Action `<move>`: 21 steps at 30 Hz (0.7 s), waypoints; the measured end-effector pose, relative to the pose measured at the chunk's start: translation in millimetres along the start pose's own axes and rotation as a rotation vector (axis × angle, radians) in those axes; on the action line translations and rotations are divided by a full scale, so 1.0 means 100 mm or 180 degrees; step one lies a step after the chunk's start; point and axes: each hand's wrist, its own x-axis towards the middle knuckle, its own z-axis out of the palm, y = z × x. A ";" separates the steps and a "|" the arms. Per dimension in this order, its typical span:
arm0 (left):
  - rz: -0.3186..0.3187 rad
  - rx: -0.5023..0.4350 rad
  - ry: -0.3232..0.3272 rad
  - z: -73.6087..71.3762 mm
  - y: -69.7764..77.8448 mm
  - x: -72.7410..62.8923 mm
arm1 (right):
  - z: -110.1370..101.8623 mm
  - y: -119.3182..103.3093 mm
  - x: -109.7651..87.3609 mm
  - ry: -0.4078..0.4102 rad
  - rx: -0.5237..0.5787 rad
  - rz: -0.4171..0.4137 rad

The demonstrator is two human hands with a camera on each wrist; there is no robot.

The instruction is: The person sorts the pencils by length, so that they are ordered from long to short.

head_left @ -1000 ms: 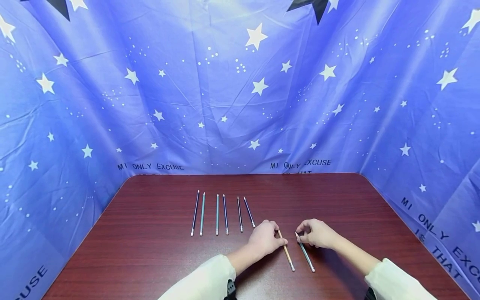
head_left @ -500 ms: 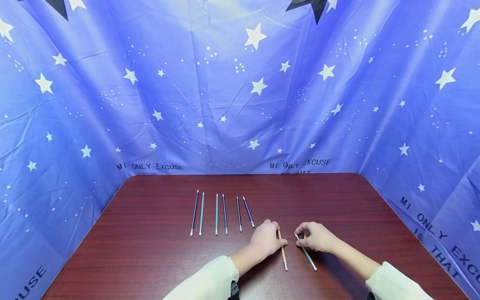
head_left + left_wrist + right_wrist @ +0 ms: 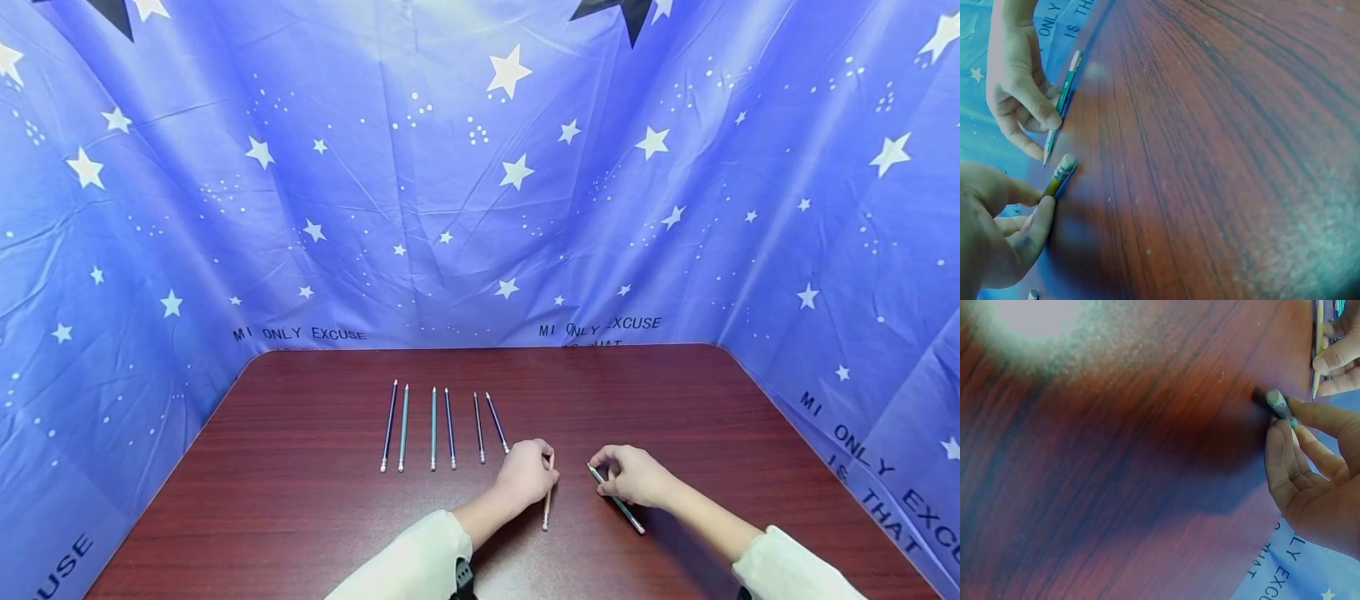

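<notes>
In the head view my left hand [image 3: 527, 472] pinches a yellow pencil [image 3: 547, 508] between thumb and fingers, its eraser end pointing toward me. To the right, my right hand [image 3: 633, 475] pinches a dark green pencil [image 3: 626, 510] near its tip, the eraser end slanting down to the right. The left wrist view shows the yellow pencil's eraser [image 3: 1066, 164] close up, with the green pencil [image 3: 1067, 84] beyond it. From the right wrist, the green pencil's eraser end [image 3: 1277, 402] faces the camera. Both pencils are low over the table; whether they touch it is unclear.
Left of my hands, several pencils lie in a row on the dark red wooden table [image 3: 300, 500], among them a teal pencil [image 3: 433, 429] and a blue pencil [image 3: 497, 423] nearest my left hand. A blue star-patterned curtain [image 3: 450, 208] surrounds the table's back and sides.
My left hand has shifted slightly left, and the yellow pencil's eraser end has swung left. In my right hand the green pencil's eraser end has swung right and slightly away from me.
</notes>
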 end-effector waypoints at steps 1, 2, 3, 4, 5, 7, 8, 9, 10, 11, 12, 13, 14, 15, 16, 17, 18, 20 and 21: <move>-0.0013 -0.0067 0.0009 0.00 0.00 0.00 | 0.00 0.00 0.00 0.0006 0.0003 0.0002; -0.0029 -0.0153 0.0012 0.00 -0.01 -0.01 | 0.00 0.01 0.00 0.0012 0.0009 0.0001; -0.0042 -0.0227 0.0019 0.00 -0.01 -0.01 | 0.01 0.01 0.00 0.0018 0.0004 -0.0014; -0.0073 -0.0333 0.0012 0.00 -0.01 -0.01 | 0.01 0.02 -0.01 0.0028 0.0003 -0.0029; -0.0110 -0.0471 -0.0010 0.00 -0.02 -0.01 | 0.01 0.02 -0.01 0.0042 -0.0017 -0.0053; -0.0163 -0.0701 -0.0036 0.01 -0.03 -0.01 | 0.02 0.03 -0.01 0.0064 -0.0061 -0.0095; -0.0193 -0.0819 -0.0056 0.02 -0.04 -0.01 | 0.02 0.03 -0.01 0.0075 -0.0087 -0.0117; -0.0210 -0.0917 -0.0069 0.02 -0.05 0.00 | 0.03 0.04 -0.01 0.0083 -0.0113 -0.0139; -0.0223 -0.1008 -0.0085 0.03 -0.06 0.00 | 0.03 0.04 -0.01 0.0094 -0.0133 -0.0145; -0.0212 -0.1074 -0.0092 0.03 -0.07 0.00 | 0.03 0.04 -0.01 0.0105 -0.0159 -0.0149; -0.0197 -0.1113 -0.0087 0.04 -0.07 0.00 | 0.03 0.04 -0.02 0.0109 -0.0162 -0.0143; -0.0191 -0.1153 -0.0090 0.04 -0.08 0.00 | 0.03 0.04 -0.02 0.0110 -0.0165 -0.0136; -0.0198 -0.1215 -0.0096 0.04 -0.08 0.00 | 0.03 0.04 -0.02 0.0109 -0.0158 -0.0128; -0.0213 -0.1280 -0.0100 0.03 -0.09 -0.01 | 0.03 0.04 -0.02 0.0107 -0.0147 -0.0121; -0.0227 -0.1336 -0.0098 0.03 -0.09 -0.01 | 0.03 0.04 -0.02 0.0108 -0.0128 -0.0116; -0.0250 -0.1390 -0.0091 0.02 -0.09 0.00 | 0.02 0.04 -0.02 0.0113 -0.0102 -0.0106; -0.0281 -0.1443 -0.0085 0.02 -0.09 0.00 | 0.02 0.03 -0.02 0.0107 -0.0069 -0.0109; -0.0313 -0.1484 -0.0050 0.00 -0.10 0.01 | 0.01 0.02 -0.01 0.0113 -0.0012 -0.0131; -0.0338 -0.1505 -0.0042 0.00 -0.10 0.02 | 0.00 0.02 0.00 0.0126 0.0014 -0.0147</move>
